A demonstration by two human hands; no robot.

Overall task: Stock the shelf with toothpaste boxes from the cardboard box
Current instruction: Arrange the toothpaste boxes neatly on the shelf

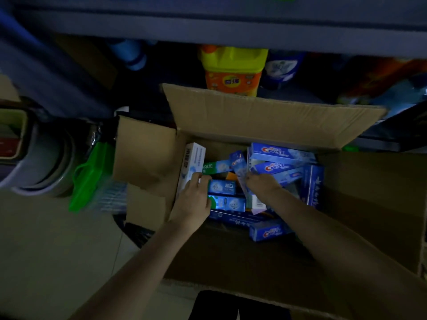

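- Both hands reach down into the open cardboard box point(265, 112), head view, dim light.
- Left hand point(193, 199): fingers curled over the end of a white toothpaste box point(193, 162) standing against the carton's left wall.
- Right hand point(262, 184): fingers bent down among the packs, touching a tilted blue pack point(239, 163); whether it pinches it, cannot tell.
- Surface: pale tiled floor point(46, 239); carton sits on it, flaps spread open.
- Room: dark shelf point(231, 26) directly above and behind the carton; yellow detergent jug point(232, 70) on the lower level beneath it; green plastic item point(89, 176) and stacked basins point(41, 162) left of the carton.
- Contents: loose jumble of toothpaste boxes, mostly blue; Crest boxes point(280, 153) at right, one green-and-white Darlie box point(213, 167) near centre.
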